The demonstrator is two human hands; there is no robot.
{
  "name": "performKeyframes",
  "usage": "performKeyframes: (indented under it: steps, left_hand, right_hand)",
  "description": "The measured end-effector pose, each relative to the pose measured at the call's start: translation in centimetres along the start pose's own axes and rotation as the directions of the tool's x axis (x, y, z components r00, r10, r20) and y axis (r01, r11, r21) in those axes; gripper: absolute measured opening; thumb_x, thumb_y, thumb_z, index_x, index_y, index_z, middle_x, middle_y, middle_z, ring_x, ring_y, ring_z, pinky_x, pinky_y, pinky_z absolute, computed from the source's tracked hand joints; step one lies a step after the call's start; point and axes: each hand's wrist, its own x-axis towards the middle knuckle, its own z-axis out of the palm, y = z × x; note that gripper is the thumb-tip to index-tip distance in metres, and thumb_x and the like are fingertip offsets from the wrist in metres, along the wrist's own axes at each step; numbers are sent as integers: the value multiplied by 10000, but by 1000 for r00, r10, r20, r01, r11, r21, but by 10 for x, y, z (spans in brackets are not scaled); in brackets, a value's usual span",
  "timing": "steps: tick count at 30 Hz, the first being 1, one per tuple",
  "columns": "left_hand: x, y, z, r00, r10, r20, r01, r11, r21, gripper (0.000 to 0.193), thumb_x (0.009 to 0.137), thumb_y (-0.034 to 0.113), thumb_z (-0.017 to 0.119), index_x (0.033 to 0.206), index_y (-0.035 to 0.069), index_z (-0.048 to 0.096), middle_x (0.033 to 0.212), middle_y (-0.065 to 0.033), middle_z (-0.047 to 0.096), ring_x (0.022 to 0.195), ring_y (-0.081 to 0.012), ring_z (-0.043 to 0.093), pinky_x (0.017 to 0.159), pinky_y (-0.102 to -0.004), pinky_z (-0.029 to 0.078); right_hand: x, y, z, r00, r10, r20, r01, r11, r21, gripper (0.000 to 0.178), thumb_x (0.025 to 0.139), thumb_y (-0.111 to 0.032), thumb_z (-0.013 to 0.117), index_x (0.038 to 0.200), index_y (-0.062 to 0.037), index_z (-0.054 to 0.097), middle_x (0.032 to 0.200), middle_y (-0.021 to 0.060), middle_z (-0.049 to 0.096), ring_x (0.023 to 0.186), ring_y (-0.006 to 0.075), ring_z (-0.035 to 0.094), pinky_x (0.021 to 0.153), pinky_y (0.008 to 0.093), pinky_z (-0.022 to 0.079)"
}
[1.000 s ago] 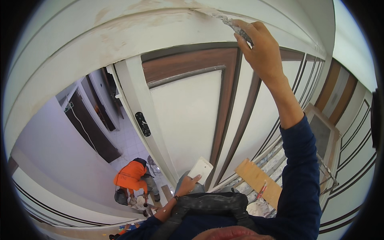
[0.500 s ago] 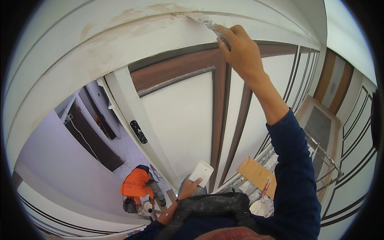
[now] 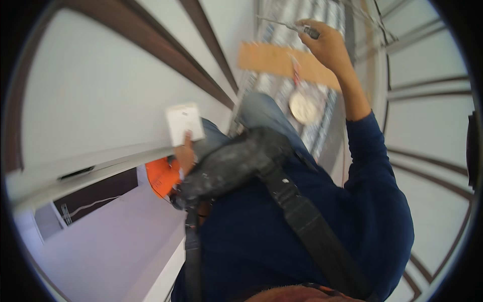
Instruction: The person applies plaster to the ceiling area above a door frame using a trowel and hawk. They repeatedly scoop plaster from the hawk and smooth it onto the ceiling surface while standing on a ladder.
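My right hand (image 3: 329, 46) is raised above the scaffold planking, its fingers wrapped round the handle of a putty knife (image 3: 282, 22). The knife's thin blade points left, seen nearly edge-on. Lower and to the left, my left hand (image 3: 186, 155) grips a flat white rectangular plate (image 3: 178, 121), with a finger lying along its face. The plate is near my knee, in front of a white wall panel. Below my right hand, a round tub of pale putty (image 3: 304, 106) stands on the planking. Motion blurs much of the picture.
A wooden board (image 3: 271, 59) lies across the putty-spattered scaffold platform (image 3: 322, 113), with a red-handled tool (image 3: 296, 70) on it. A metal scaffold frame (image 3: 375, 22) rises at the far right. Down on the left, a person in an orange vest (image 3: 162, 177) is partly hidden.
My right hand has come down from the wall moulding with the putty knife, over the platform. The view has turned down and right. My left hand still holds the white plate.
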Motion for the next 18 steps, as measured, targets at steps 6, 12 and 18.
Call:
performKeyframes:
  steps: [6, 12, 18]
  left_hand:
    - [-18, 62, 9, 987, -161, -26, 138, 912, -387, 469, 1026, 190, 656, 1382, -81, 517, 1269, -167, 620, 1071, -221, 637, 858, -335, 565]
    - [-21, 81, 5, 988, -140, 66, 154, 934, -321, 538, 1011, 241, 681, 1401, -86, 508, 1269, -171, 625, 1104, -229, 630, 907, -367, 545]
    - [-24, 94, 1, 987, -136, 91, 153, 962, -225, 485, 1006, 251, 694, 1325, -94, 572, 1180, -147, 664, 1031, -198, 624, 866, -308, 513]
  right_hand:
    - [-230, 162, 21, 924, 262, 279, -114, 884, -453, 337, 845, -66, 639, 1142, -179, 750, 1025, 98, 655, 1009, 328, 667, 827, 458, 565]
    - [-285, 145, 44, 881, 275, 385, -48, 861, -506, 356, 839, -2, 620, 1109, -184, 763, 1028, 57, 644, 1034, 281, 640, 828, 420, 576]
    - [-250, 156, 58, 855, 185, 484, 92, 865, -494, 331, 826, 11, 625, 1059, -169, 778, 1011, 63, 635, 1013, 284, 633, 835, 424, 571]
